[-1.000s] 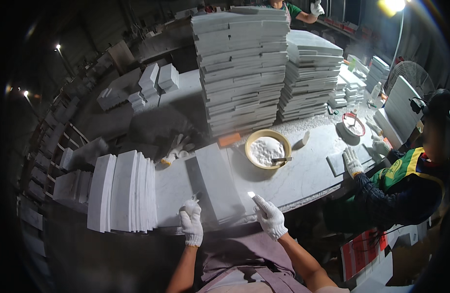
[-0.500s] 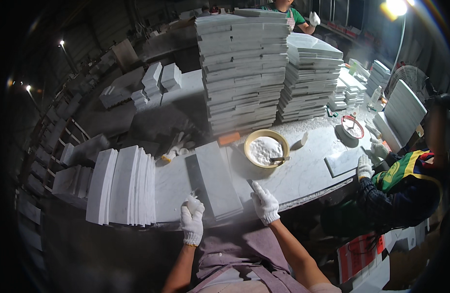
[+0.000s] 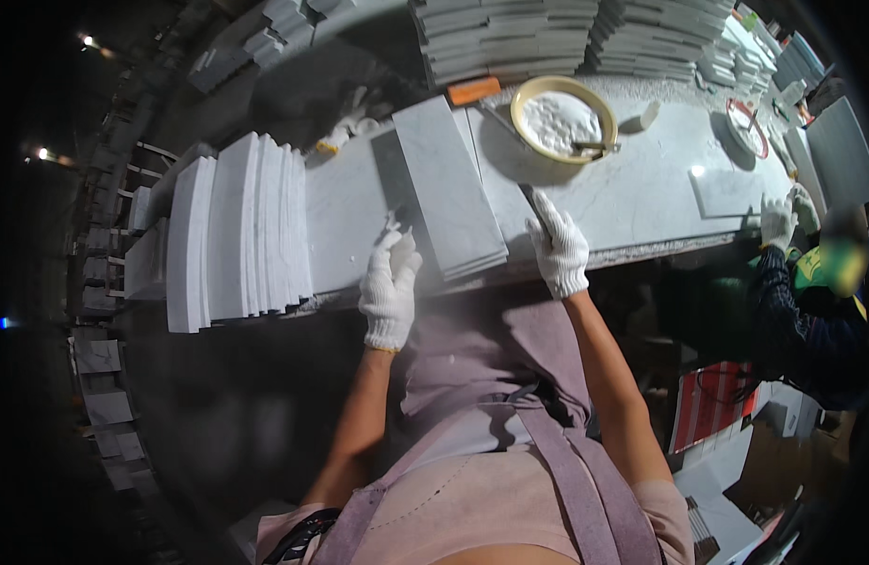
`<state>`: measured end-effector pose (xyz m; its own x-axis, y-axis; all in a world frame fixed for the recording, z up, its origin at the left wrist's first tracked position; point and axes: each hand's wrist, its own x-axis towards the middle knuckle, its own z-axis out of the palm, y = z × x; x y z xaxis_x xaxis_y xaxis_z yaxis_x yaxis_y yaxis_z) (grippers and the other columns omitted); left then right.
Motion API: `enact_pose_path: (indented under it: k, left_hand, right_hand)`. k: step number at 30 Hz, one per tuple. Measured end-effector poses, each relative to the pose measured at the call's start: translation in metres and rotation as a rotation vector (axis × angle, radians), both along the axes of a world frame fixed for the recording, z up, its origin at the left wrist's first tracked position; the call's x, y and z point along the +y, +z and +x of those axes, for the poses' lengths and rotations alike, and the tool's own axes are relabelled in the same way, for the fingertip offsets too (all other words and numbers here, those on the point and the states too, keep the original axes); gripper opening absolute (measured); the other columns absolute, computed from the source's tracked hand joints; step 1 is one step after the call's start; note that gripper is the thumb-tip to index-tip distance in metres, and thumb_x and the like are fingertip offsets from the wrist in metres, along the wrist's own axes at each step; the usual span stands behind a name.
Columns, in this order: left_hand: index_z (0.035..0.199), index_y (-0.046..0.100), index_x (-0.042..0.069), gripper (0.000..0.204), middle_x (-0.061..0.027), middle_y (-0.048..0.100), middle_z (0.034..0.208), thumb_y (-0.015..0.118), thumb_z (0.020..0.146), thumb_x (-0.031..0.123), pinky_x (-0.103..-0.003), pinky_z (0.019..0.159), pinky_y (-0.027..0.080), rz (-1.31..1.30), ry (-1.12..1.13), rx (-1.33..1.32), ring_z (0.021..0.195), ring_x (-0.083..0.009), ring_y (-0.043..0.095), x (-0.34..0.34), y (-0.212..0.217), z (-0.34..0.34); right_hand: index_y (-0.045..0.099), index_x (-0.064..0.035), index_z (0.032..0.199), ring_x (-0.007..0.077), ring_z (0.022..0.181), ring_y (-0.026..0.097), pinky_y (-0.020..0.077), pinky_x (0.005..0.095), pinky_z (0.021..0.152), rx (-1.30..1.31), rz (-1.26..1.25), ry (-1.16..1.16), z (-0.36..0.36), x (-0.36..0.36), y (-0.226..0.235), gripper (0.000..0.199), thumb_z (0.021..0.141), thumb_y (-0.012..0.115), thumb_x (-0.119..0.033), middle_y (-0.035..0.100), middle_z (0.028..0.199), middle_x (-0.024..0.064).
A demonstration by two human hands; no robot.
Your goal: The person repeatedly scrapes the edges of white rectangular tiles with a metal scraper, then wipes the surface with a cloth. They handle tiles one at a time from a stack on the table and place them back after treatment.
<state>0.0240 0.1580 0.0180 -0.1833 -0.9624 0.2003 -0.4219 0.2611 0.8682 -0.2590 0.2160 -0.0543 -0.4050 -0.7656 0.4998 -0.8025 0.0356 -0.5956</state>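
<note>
My left hand (image 3: 390,287), in a white knitted glove, hovers near the front edge of the bench, left of a grey-white stone slab (image 3: 446,179). Its fingers are closed, with a small whitish bit at the tips that I cannot make out. On the slab's other side my right hand (image 3: 560,250), gloved too, is wrapped round a thin dark flat tool (image 3: 528,195), its end poking out past the fingers. The slab lies flat, seemingly on another one. Beyond my right hand a yellow bowl (image 3: 523,137) holds white paste, and a scraper (image 3: 596,146) rests in it.
Several slabs (image 3: 235,226) stand on edge at the left. Tall slab stacks (image 3: 500,38) rise at the back. An orange block (image 3: 474,90) and a small white bottle (image 3: 650,115) flank the bowl. At right, a co-worker's gloved hand (image 3: 778,221) touches another slab (image 3: 731,193).
My view has tipped downward, so the bench and bowl sit higher in the picture. Both hands stay on either side of the slab, with their grips much the same.
</note>
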Motion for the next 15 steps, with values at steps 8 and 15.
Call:
enact_pose_path:
  k: [8, 15]
  left_hand:
    - [0.14, 0.066, 0.017, 0.048, -0.0141, 0.072, 0.131, 0.078, 0.094, 0.022, -0.048, 0.103, 0.054, -0.189, 0.059, -0.595, 0.121, -0.0378, 0.067, -0.004, -0.002, 0.006]
    - [0.143, 0.064, 0.022, 0.055, -0.0053, 0.07, 0.131, 0.08, 0.091, 0.025, -0.048, 0.105, 0.051, -0.334, 0.025, -0.836, 0.121, -0.0318, 0.064, -0.008, -0.018, 0.01]
  right_hand:
    - [0.063, -0.0204, 0.145, 0.0352, 0.087, 0.071, 0.0585, 0.0468, 0.075, -0.025, -0.007, 0.039, 0.0, -0.003, 0.001, 0.052, 0.095, 0.072, -0.019, 0.074, 0.102, 0.0146]
    - [0.066, -0.0204, 0.142, 0.0346, 0.085, 0.071, 0.0586, 0.0459, 0.074, -0.016, -0.053, 0.029, 0.001, -0.002, -0.001, 0.049, 0.093, 0.074, -0.019, 0.074, 0.1, 0.0135]
